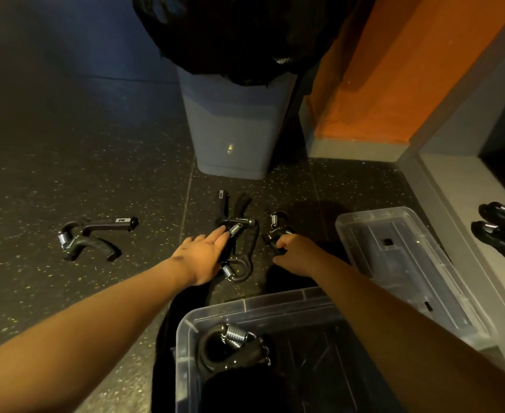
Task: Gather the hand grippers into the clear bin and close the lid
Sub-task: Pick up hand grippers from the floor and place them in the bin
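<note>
Black hand grippers with steel springs lie on the dark speckled floor. Two lie apart at the left (89,238). A pile (236,216) sits in the middle, below the grey waste bin. My left hand (203,254) rests flat on that pile, fingers spread over one gripper (238,268). My right hand (293,251) is curled around another gripper (276,231) just to the right. The clear bin (185,347) stands open at the bottom, with one gripper (233,347) inside. Its clear lid (400,263) lies on the floor at the right.
A grey waste bin (233,126) with a black bag stands just beyond the pile. An orange wall (394,70) and a grey ledge (459,210) border the right side. Black objects (501,228) rest on the ledge at the far right.
</note>
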